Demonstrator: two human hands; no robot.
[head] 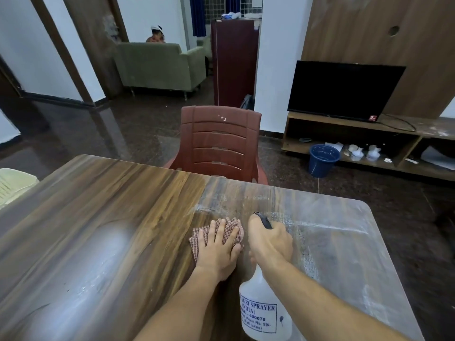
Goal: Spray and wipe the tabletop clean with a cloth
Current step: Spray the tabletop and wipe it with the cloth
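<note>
Now: L hand (pixel 218 249) spread flat on checked cloth (pixel 231 228), worktop (pixel 103 217); R hand (pixel 269 242) curled round spray bottle (pixel 264 313), nozzle over streaky patch.

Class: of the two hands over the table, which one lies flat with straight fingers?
The left hand, spread flat on the checked cloth. The right hand is curled round the head of the spray bottle instead.

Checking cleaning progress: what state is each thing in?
tabletop: white streaky film on right part.
cloth: crumpled, on the tabletop.
spray bottle: held, nozzle pointing forward.
left hand: flat, pressing the cloth.
right hand: gripping the spray bottle's head.
television: screen dark.
chair: unoccupied.
</note>
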